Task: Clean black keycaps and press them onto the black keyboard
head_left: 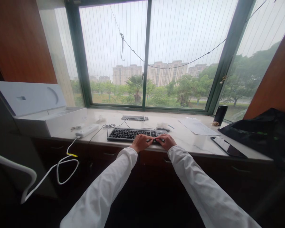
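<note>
A wired keyboard (pixel 123 134) with dark keys lies on the marble-patterned counter in front of me; lighter keys show at its right end. Over its near right part, my left hand (pixel 142 142) and my right hand (pixel 165 141) meet, thumbs and fingers pinched towards each other. Something small and dark shows between the fingertips, too small to name. Both hands hide the keys beneath them. Behind the keyboard lies a grey strip of keys (pixel 135 118). A clear plastic bag (pixel 163 125) with dark contents rests just beyond the right end.
An opened white box (pixel 61 122) stands at the left, near a white power strip (pixel 86 130) with its cord hanging down. On the right are paper sheets (pixel 199 126), a phone or tablet (pixel 228 147), a black cylinder (pixel 220 115) and a black bag (pixel 263 133).
</note>
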A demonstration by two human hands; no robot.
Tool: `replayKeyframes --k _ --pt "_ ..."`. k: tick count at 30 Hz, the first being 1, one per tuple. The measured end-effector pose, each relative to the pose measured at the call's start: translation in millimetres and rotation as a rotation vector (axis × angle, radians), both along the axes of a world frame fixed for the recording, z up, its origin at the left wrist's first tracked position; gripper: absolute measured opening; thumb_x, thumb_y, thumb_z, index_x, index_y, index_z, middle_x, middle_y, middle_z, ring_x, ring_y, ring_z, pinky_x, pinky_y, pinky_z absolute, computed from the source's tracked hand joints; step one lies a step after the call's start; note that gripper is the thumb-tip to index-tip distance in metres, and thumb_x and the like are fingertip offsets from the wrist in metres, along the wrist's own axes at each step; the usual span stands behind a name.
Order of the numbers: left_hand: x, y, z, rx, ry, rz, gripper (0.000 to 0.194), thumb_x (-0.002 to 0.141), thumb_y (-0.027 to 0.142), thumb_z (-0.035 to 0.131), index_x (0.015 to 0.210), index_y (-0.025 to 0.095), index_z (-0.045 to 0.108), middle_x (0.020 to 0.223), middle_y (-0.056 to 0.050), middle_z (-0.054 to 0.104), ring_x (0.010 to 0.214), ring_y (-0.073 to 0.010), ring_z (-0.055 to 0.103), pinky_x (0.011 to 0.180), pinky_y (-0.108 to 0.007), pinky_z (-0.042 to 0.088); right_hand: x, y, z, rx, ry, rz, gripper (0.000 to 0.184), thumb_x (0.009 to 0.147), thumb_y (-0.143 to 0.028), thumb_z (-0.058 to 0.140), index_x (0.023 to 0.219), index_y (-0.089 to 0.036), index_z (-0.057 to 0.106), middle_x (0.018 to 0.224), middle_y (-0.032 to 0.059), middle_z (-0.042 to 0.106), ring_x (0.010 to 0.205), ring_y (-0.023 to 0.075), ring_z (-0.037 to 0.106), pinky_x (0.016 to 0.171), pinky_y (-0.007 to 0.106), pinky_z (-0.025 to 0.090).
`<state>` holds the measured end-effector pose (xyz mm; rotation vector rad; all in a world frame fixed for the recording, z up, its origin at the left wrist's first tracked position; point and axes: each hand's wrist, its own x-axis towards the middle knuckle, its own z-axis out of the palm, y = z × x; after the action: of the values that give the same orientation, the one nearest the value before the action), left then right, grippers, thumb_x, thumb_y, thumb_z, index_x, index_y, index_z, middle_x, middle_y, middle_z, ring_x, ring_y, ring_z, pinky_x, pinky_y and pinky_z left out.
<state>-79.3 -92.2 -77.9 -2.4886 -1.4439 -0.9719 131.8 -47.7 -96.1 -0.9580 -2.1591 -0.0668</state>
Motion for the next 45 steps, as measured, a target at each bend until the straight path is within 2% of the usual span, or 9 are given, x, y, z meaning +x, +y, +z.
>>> replayKeyframes --k 8,15,21,26,32,38,45 --pt "-3 2 2.4 -0.044 0.013 0.008 0.027 0.091 0.042 0.054 0.111 0.036 0.071 0.103 0.001 0.075 0.098 -0.0201 0.070 0.086 -0.028 0.051 -6 3 8.3 -0.060 0.092 0.042 0.017 0.083 -0.038 0.067 0.088 -0.026 0.078 0.087 0.0040 0.075 0.086 0.0221 0.068 0.084 0.036 0.051" --pt "-1 -3 6.5 -0.056 -0.042 0.031 0.020 0.088 0.034 0.059 0.106 0.031 0.068 0.098 0.004 0.076 0.090 -0.0212 0.071 0.082 -0.028 0.051 -11 9 17.4 -0.173 0.045 0.011 0.013 0.079 -0.038 0.071 0.082 -0.027 0.078 0.080 0.0019 0.075 0.079 0.0204 0.069 0.074 0.032 0.052" --pt "0 -4 5.2 -0.029 -0.094 0.043 0.022 0.090 0.031 0.055 0.103 0.028 0.071 0.093 0.000 0.076 0.089 -0.0189 0.071 0.081 -0.024 0.050 -12 11 26.7 -0.137 -0.083 0.022 0.010 0.078 -0.033 0.072 0.084 -0.029 0.078 0.083 0.0011 0.076 0.079 0.0203 0.069 0.077 0.033 0.049" --pt "1 -3 3.0 0.018 -0.109 0.060 0.022 0.089 0.028 0.053 0.103 0.026 0.070 0.090 0.000 0.076 0.082 -0.0185 0.071 0.077 -0.025 0.050 -16 12 36.2 -0.130 -0.223 0.036 0.008 0.076 -0.024 0.073 0.080 -0.028 0.078 0.084 0.0017 0.075 0.086 0.0234 0.067 0.092 0.044 0.039" --pt "1 -4 2.2 0.028 -0.105 0.054 0.021 0.089 0.025 0.053 0.101 0.024 0.069 0.088 -0.001 0.075 0.081 -0.0187 0.071 0.076 -0.025 0.049 -19 14 39.2 -0.156 -0.261 0.025 0.010 0.076 -0.018 0.071 0.081 -0.024 0.077 0.089 0.0062 0.074 0.093 0.0291 0.065 0.089 0.048 0.035" --pt "1 -5 2.1 0.028 -0.106 0.066 0.020 0.089 0.025 0.053 0.100 0.023 0.069 0.087 -0.002 0.075 0.080 -0.0187 0.071 0.076 -0.025 0.049 -20 13 41.6 -0.180 -0.287 0.001 0.010 0.076 -0.017 0.072 0.081 -0.023 0.077 0.090 0.0071 0.075 0.093 0.0286 0.064 0.089 0.048 0.031" --pt "0 -3 0.7 0.046 -0.089 0.065 0.019 0.089 0.025 0.053 0.100 0.024 0.068 0.086 -0.001 0.075 0.080 -0.0181 0.071 0.074 -0.024 0.048 -24 13 49.5 -0.048 -0.459 0.010 0.008 0.071 -0.017 0.073 0.076 -0.023 0.075 0.087 0.0062 0.074 0.091 0.0283 0.063 0.090 0.048 0.031"
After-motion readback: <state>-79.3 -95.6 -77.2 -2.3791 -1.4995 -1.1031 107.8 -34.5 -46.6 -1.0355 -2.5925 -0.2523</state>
